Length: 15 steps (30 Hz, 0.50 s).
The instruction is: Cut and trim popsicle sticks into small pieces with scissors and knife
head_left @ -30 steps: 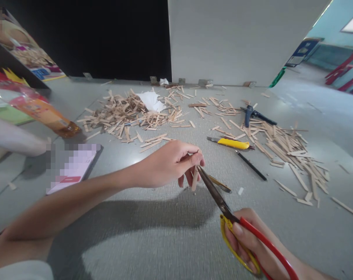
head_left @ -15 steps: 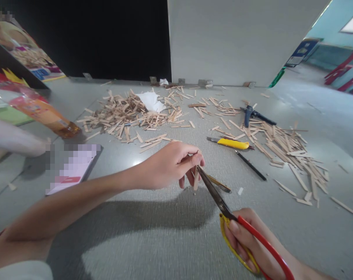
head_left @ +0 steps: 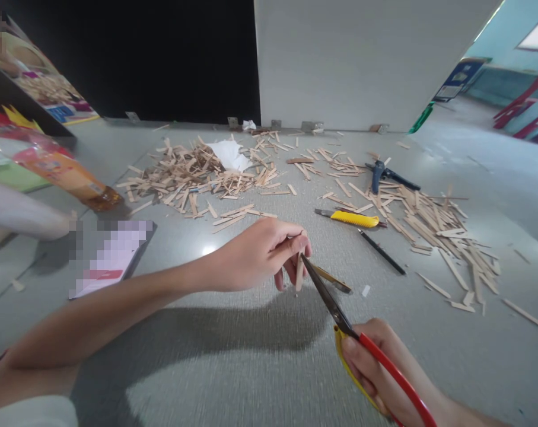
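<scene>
My left hand (head_left: 269, 255) pinches a short wooden stick (head_left: 299, 276) that points downward, over the middle of the grey table. My right hand (head_left: 379, 362), at the lower right, is closed around the red and yellow handles of a pair of scissors (head_left: 331, 299). The blades are nearly together, and their tips touch or lie right beside the stick just below my left fingers. Behind the blades a narrow brownish-yellow tool (head_left: 333, 279) lies on the table. A yellow cutter (head_left: 355, 219) and a black pen-like tool (head_left: 381, 251) lie farther right.
Piles of wooden sticks (head_left: 188, 175) lie at the back left, with more sticks (head_left: 446, 228) at the right beside dark pliers (head_left: 378, 175). A bottle (head_left: 68, 172), a phone (head_left: 112, 258) and another person's arm (head_left: 24, 207) are at the left. A panel (head_left: 340, 65) stands behind.
The scissor handles and my right hand have shifted slightly left, and the handles have drawn a little closer together. My left hand has barely moved.
</scene>
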Available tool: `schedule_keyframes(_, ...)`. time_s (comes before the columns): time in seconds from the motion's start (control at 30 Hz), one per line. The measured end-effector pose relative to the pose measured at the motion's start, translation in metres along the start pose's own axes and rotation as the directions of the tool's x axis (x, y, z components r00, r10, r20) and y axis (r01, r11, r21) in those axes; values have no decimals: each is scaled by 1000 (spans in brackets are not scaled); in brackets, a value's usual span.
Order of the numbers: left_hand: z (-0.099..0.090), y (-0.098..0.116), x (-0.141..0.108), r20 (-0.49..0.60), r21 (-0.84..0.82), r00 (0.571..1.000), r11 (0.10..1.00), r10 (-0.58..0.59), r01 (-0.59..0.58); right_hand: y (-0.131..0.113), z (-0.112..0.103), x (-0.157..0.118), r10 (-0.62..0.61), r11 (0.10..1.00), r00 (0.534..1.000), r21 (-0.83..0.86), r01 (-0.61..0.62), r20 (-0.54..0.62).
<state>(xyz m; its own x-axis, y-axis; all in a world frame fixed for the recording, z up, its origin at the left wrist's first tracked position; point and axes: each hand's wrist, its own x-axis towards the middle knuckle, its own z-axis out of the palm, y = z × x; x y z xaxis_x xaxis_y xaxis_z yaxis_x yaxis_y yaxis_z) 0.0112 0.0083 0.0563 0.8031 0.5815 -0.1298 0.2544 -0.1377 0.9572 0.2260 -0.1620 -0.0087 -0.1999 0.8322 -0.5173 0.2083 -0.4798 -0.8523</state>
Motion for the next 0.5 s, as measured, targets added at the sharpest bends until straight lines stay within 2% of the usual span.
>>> schedule_keyframes(0.1, -2, 1, -1, 1, 36, 1000, 999, 15, -15, -3, 0, -2, -6, 1000, 1000, -5, 6, 20)
schedule_keyframes(0.3, -6, 0, 0, 17, 67, 999, 997, 44, -45, -4, -3, -4, -29, 994, 991, 107, 15, 129)
schedule_keyframes(0.43, -8, -1, 1, 51, 11, 998, 999, 39, -39, 5, -7, -3, -90, 980, 979, 191, 55, 183)
schedule_keyframes(0.5, -8, -1, 2, 47, -11, 999, 1000, 26, -26, 12, -8, -1, -93, 977, 981, 203, 57, 170)
